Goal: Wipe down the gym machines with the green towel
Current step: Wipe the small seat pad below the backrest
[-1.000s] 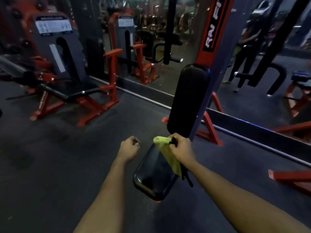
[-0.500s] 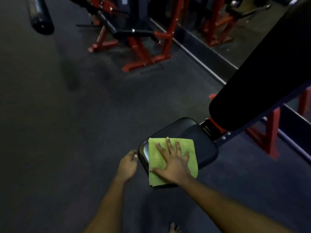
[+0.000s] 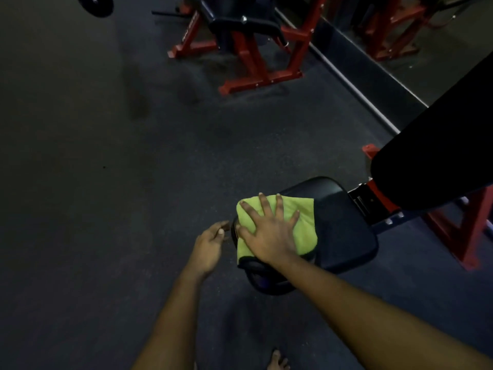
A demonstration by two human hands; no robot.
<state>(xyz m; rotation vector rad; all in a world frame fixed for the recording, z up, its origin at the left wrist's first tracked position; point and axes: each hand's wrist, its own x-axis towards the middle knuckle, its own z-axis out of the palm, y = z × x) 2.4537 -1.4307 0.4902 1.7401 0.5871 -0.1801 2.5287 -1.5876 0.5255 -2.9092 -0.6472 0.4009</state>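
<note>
On seat pad (image 3: pixel 344 231), green towel (image 3: pixel 306 225) lies flat under right hand (image 3: pixel 269 231), fingers spread straight to press w/ full contact. Left hand (image 3: pixel 208 249) beside pad's edge, loosely curled, holding nothing.

Dim indoor light, heavy shadow at left, soft grainy detail, wide-angle bending at edges

Place: gym | we are seeing red-framed machines (image 3: pixel 262 80) standing on dark speckled flooring (image 3: pixel 106 182) | black padded seat (image 3: pixel 346 231) and backrest (image 3: pixel 440 161) sitting nearby | mirror (image 3: pixel 440 36) running along the flooring's far edge
</note>
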